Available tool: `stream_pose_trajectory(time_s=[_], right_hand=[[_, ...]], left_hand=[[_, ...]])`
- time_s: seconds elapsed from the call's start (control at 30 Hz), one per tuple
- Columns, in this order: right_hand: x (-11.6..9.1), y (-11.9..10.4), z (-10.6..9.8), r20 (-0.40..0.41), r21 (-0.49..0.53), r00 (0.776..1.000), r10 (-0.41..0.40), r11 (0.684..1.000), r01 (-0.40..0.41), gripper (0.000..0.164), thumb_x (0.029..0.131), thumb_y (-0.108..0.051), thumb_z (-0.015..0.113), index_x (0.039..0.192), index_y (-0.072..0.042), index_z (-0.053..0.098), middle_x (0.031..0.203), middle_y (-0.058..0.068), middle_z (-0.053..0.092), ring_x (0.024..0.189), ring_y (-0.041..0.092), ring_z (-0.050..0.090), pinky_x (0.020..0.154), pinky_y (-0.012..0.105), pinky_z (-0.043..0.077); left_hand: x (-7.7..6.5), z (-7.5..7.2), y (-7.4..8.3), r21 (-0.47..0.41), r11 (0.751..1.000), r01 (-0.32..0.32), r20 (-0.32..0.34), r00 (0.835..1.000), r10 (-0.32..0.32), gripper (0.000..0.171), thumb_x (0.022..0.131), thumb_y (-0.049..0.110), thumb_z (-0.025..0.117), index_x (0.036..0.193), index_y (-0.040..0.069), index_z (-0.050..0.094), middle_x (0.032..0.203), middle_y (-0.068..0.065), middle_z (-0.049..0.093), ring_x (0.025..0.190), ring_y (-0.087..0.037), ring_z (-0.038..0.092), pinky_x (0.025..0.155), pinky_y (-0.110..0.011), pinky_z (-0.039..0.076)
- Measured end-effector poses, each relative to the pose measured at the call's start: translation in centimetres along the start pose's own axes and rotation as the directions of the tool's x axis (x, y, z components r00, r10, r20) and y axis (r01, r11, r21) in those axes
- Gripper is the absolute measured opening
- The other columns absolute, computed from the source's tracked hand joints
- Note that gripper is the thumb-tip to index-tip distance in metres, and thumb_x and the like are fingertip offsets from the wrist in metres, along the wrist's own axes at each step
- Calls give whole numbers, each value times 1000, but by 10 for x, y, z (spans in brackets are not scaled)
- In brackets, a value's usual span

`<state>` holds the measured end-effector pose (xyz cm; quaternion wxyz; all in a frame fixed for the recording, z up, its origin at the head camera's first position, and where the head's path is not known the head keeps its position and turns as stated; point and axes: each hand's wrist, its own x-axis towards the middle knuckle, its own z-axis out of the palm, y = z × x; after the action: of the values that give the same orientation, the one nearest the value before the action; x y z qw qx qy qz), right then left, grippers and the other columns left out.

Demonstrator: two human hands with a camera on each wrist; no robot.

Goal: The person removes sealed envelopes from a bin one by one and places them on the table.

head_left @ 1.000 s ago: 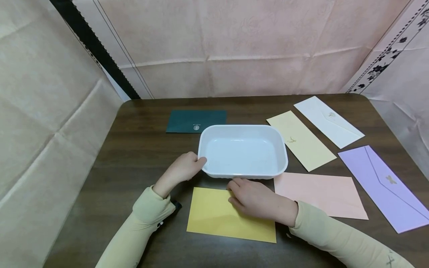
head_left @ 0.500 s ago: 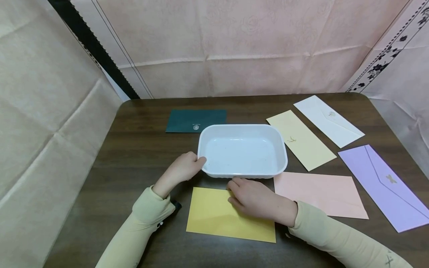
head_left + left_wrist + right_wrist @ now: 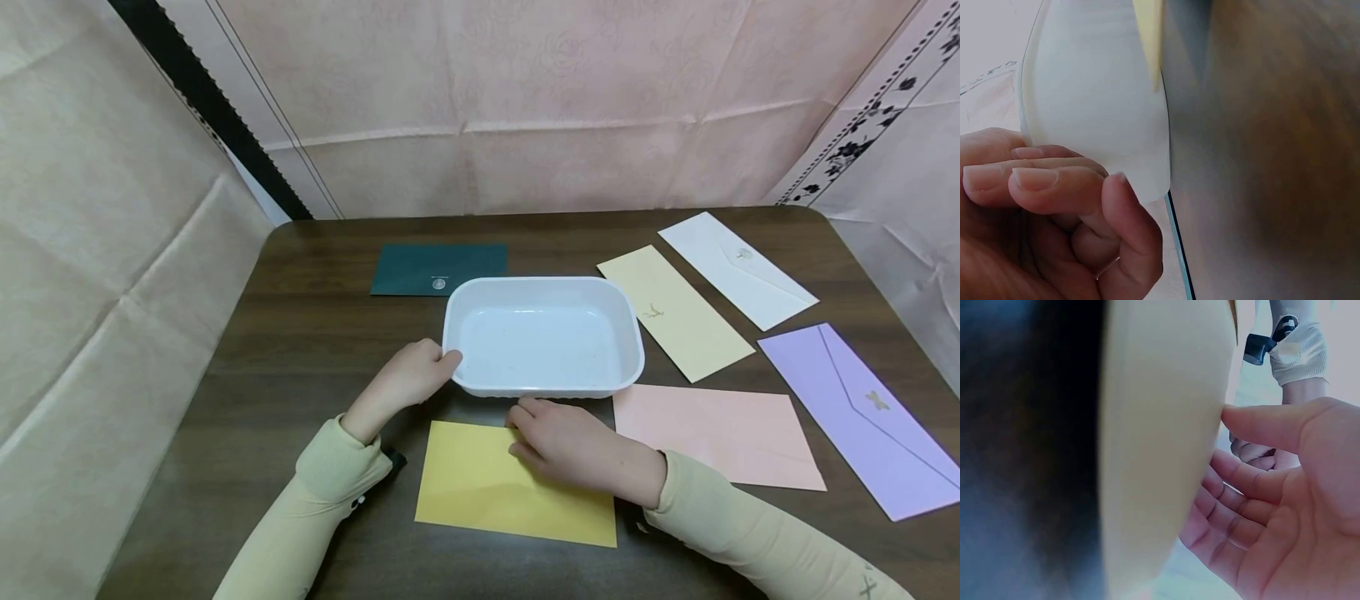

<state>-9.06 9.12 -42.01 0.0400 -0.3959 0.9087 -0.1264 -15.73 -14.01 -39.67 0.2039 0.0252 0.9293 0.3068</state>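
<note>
A white rectangular tray (image 3: 543, 342) sits mid-table. My left hand (image 3: 412, 375) holds its left front corner, thumb over the rim; the left wrist view shows curled fingers (image 3: 1041, 184) beside the tray's outer wall (image 3: 1085, 81). In front lies a yellow envelope (image 3: 472, 492). My right hand (image 3: 570, 446) reaches over it and grips its far edge close to the tray's front, thumb on top. In the right wrist view, thumb and fingers (image 3: 1235, 487) meet the edge of a pale, blurred surface (image 3: 1154, 444), apparently that envelope; the fingertips are partly hidden.
A dark green envelope (image 3: 440, 268) lies behind the tray. To the right are a cream envelope (image 3: 675, 312), a white one with a flap (image 3: 738, 271), a pink envelope (image 3: 720, 433) and a purple envelope (image 3: 855, 417). Patterned cloth (image 3: 525, 108) hangs behind the table.
The yellow envelope has shifted very slightly left and towards me. Both hands, the tray and the other envelopes stay practically where they were.
</note>
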Motion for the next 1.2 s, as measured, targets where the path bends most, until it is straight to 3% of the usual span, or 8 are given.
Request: stream_pose_trajectory(time_s=[0.67, 0.9, 1.1, 1.2], right_hand=[[-1, 3, -2, 0, 7, 1000, -19, 1000, 19, 19, 87, -28, 62, 101, -15, 58, 88, -7, 49, 76, 9, 50, 69, 28, 46], [0, 4, -3, 2, 28, 1000, -28, 999, 28, 19, 87, -27, 62, 101, -15, 58, 88, -7, 49, 77, 9, 49, 70, 27, 46], [1, 3, -3, 6, 32, 1000, -31, 999, 31, 19, 87, -27, 62, 102, -15, 59, 89, -7, 50, 78, 9, 50, 71, 27, 46], [1, 3, -4, 10, 37, 999, -32, 999, 32, 19, 87, -27, 62, 102, -15, 59, 89, -7, 50, 77, 9, 49, 70, 27, 46]], left_hand=[[2, 1, 2, -24, 1000, -9, 11, 1000, 9, 45, 94, 35, 41, 58, 10, 47, 49, -2, 38, 41, -16, 34, 41, -27, 26], [1, 1, 0, -53, 999, -6, 19, 1000, 7, 44, 95, 34, 40, 65, 5, 53, 49, -3, 38, 40, -17, 34, 41, -26, 28], [0, 0, -2, -49, 999, 18, 26, 1000, -16, 47, 96, 41, 41, 65, 7, 52, 50, -3, 38, 41, -17, 34, 41, -27, 28], [0, 0, -3, -5, 1000, 30, 26, 999, -29, 50, 96, 47, 41, 67, 8, 54, 53, -4, 41, 43, -18, 36, 43, -27, 30]])
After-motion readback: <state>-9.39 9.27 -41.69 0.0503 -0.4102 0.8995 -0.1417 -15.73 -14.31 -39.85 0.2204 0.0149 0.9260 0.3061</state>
